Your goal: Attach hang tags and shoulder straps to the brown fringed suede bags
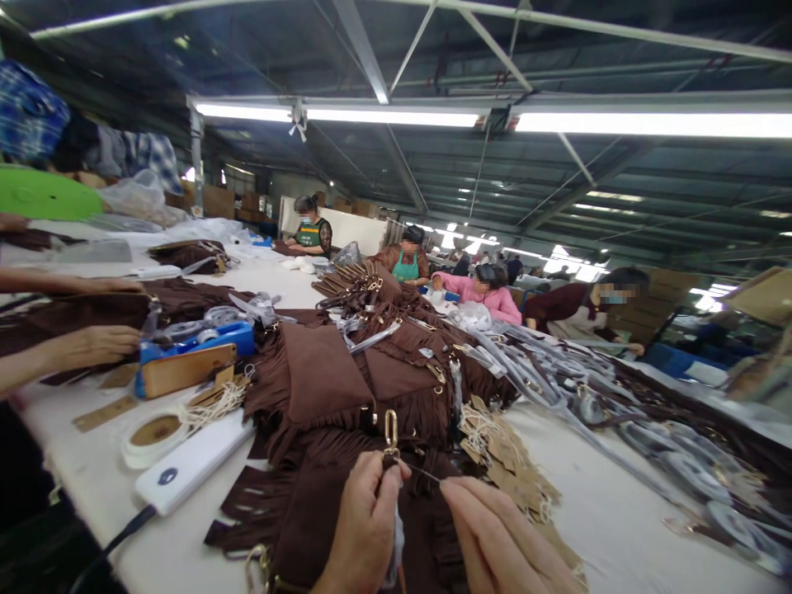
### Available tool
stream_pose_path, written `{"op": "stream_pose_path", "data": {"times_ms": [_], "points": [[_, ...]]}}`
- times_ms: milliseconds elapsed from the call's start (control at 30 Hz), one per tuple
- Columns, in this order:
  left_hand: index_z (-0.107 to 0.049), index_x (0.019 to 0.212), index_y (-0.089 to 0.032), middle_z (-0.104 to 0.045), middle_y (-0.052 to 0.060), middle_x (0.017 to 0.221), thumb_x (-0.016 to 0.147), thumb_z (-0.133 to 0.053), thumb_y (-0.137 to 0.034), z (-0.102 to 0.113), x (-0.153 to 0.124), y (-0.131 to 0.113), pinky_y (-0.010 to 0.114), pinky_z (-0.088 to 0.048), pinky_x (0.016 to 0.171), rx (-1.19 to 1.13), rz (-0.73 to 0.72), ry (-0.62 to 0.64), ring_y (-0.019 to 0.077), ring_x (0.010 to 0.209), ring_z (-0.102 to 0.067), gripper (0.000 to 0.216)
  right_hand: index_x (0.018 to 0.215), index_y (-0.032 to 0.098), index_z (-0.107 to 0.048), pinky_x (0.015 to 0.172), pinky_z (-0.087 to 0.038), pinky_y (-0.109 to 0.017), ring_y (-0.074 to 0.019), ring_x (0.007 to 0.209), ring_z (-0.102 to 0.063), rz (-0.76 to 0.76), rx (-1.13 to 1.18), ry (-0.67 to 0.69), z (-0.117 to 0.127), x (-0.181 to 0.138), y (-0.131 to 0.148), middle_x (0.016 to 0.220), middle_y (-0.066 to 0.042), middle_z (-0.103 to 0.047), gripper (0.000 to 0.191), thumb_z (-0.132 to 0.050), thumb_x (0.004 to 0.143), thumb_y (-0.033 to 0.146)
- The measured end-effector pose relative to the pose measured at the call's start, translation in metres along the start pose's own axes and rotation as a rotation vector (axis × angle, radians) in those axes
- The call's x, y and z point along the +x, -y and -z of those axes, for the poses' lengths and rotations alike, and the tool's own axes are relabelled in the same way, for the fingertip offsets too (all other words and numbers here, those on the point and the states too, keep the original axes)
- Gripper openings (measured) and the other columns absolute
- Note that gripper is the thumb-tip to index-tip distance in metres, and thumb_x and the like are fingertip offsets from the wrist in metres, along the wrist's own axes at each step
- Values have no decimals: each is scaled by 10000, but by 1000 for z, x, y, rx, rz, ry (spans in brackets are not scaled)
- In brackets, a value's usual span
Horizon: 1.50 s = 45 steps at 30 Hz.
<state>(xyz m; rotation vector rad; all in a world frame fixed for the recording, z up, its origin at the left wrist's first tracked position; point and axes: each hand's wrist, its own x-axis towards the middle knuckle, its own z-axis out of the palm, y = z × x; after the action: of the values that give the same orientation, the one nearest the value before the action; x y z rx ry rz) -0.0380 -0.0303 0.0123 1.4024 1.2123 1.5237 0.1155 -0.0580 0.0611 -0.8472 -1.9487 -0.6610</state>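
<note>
Clasp [391, 450] and thin strand [425, 473], held over brown fringed bag [322, 499]

Clock positions: from left fingertips.
Left hand [359, 528]: narrow pinch on brown strap end [389, 463]; clasp upright at twelve.
Right hand [504, 532], at four: fingertips closed on strand, stretched toward left thumb. Thread or wire: cannot tell.
Fringed bag: lies beneath both hands, reaching out to eight.
Card tags [511, 470] with white strings [479, 425]: at three, near right hand.
White device [195, 462]: at nine, well apart.
Risks, as judged: could lose strand through slack pinch; could twist strap end through sideways pull; could snag in fringe [244, 499] or white strings, both lying close.
</note>
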Motion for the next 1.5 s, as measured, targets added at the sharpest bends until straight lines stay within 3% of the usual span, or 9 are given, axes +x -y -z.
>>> {"op": "stream_pose_path", "data": {"times_ms": [233, 433, 700, 933, 1133, 1233, 1367, 1500], "points": [[-643, 818, -199, -628, 63, 861, 900, -423, -358, -6, -4, -1, 332, -428, 798, -3, 15, 10, 221, 855, -595, 284, 1045, 150, -751, 889, -554, -161, -151, 890, -750, 166, -32, 69, -7, -7, -12, 963, -47, -787, 301, -456, 990, 126], [-668, 800, -209, -635, 63, 828, 881, -450, -363, -7, -2, -1, 324, -423, 772, -12, 37, -12, 224, 823, -593, 279, 1057, 204, -757, 910, -562, -204, -167, 892, -751, -30, 19, -2, -10, -23, -11, 970, -35, -786, 289, -492, 976, 122], [-680, 801, -209, -645, 66, 828, 893, -494, -385, -11, -2, 2, 327, -435, 783, -30, 32, 3, 233, 834, -603, 273, 1202, 258, -707, 834, -618, -231, -198, 887, -755, -85, 116, 11, -9, -21, -6, 982, -41, -780, 340, -504, 961, 131], [-689, 884, -188, -675, 94, 941, 833, -517, -301, -13, -4, 2, 354, -448, 882, -61, 42, 28, 254, 942, -620, 212, 1102, 174, -708, 850, -598, -215, -182, 883, -746, 29, 173, 118, -21, -27, -15, 961, -80, -773, 257, -491, 969, 141], [-696, 911, -176, -690, 93, 989, 779, -568, -299, -20, -8, 7, 344, -448, 927, -186, 80, 142, 251, 988, -616, 221, 966, 187, -684, 723, -597, -197, -156, 754, -724, -106, 242, 92, -41, -36, -11, 821, -65, -738, 341, -349, 1028, 208], [-699, 866, -174, -692, 73, 916, 814, -579, -384, -21, -6, 7, 315, -457, 869, -245, 126, 157, 232, 920, -616, 247, 956, 176, -693, 682, -603, -223, -177, 740, -727, -86, 184, 139, -42, -42, -12, 823, -77, -743, 359, -339, 1017, 198], [-663, 707, -163, -602, 17, 702, 863, -552, -477, -23, 0, 3, 255, -409, 669, -231, 143, 165, 164, 708, -530, 368, 1009, 163, -704, 721, -605, -257, -197, 788, -733, 10, 144, 131, -30, -39, -16, 873, -92, -756, 319, -389, 976, 132], [-643, 675, -163, -552, -4, 654, 886, -528, -452, -28, 1, -2, 242, -368, 616, -172, 106, 235, 148, 663, -488, 377, 1041, 210, -709, 807, -588, -281, -199, 872, -717, -112, 225, 61, -13, -29, -20, 946, -78, -751, 252, -491, 943, 134]]}}
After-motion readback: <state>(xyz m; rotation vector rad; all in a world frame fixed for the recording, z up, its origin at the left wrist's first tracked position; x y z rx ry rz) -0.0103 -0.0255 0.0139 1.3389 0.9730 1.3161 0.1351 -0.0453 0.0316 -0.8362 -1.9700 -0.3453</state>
